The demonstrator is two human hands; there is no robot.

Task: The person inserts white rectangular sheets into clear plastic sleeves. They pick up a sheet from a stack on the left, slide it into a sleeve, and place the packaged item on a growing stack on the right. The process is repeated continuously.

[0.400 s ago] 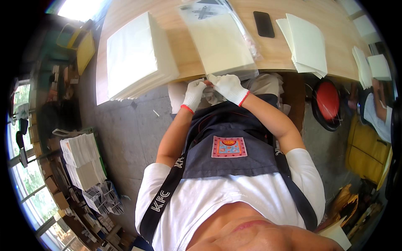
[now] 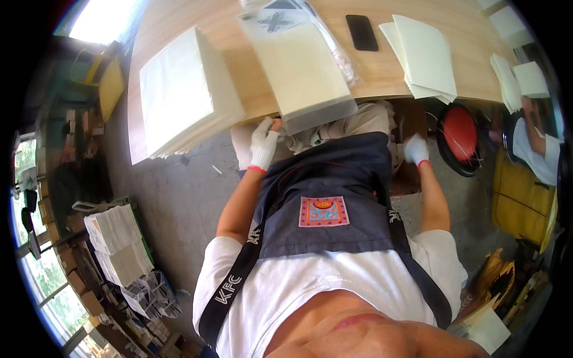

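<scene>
Grey floor [image 2: 194,197] runs along our left side, between the bench [image 2: 236,45] and bundles of paper [image 2: 119,244] near the wall. The tall white paper stack [image 2: 179,98] reaches the bench's front edge close to its left corner. A band of bare wood separates it from the transparent plastic bag [image 2: 322,115] with cream sheets [image 2: 304,71], whose near end juts past the edge toward our lap. A narrower strip lies between bag and black phone [image 2: 362,33]; just right of that, fanned white sheets [image 2: 425,59] poke slightly over the edge. Our gloved left hand [image 2: 264,143] is beside the bag's near left corner, fingers bent; we cannot tell whether it grips anything. Our right hand [image 2: 416,149] is blurred, well apart from the bag, below the edge near the red stool [image 2: 461,137]; its opening and contents we cannot tell.
</scene>
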